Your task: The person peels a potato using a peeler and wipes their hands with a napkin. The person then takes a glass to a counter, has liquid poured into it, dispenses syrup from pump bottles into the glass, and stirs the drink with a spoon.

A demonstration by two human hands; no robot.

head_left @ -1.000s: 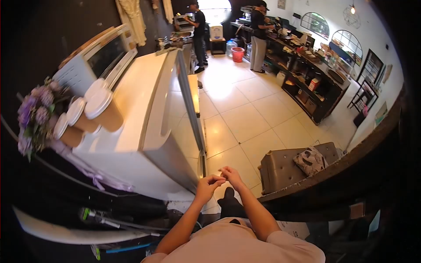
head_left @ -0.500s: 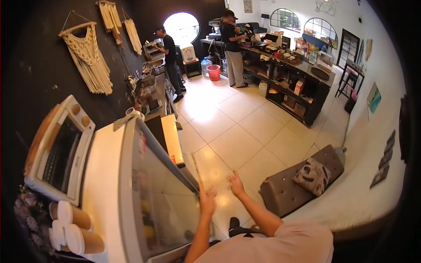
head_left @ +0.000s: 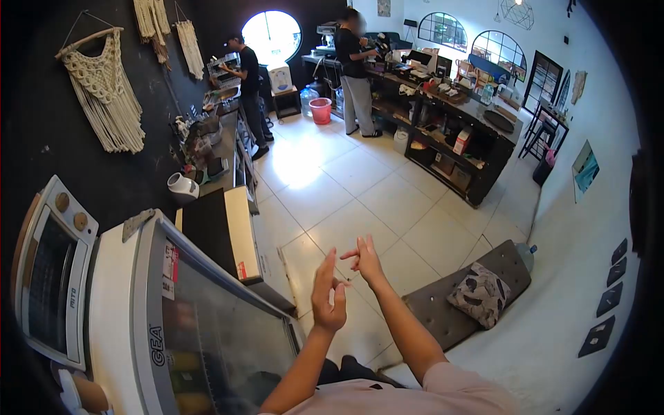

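My left hand [head_left: 328,292] is raised in front of my body, fingers stretched out and thumb apart. Nothing is in it. Just to its right, my right hand [head_left: 364,260] also holds nothing, its fingers spread. The two hands are close but do not touch, and both hang in the air above the tiled floor [head_left: 346,207]. Nearest to my left hand is a white display fridge [head_left: 153,297] with a glass door, marked GEA; bottles show dimly behind the glass. A white toaster oven [head_left: 76,242] with wooden knobs stands beyond the fridge's left side.
A brown tufted bench [head_left: 429,304] with a patterned cushion [head_left: 481,294] lines the right wall. Past the fridge stands a low black-topped cabinet [head_left: 207,225]. One person [head_left: 250,79] works at the left counter, another [head_left: 354,62] at the cluttered shelf counter [head_left: 449,152]. A red bucket [head_left: 320,112] sits behind.
My view has shifted forward and turned slightly right, so the oven and cups slid left. Both hands have risen a little, and their fingers are spread more plainly.
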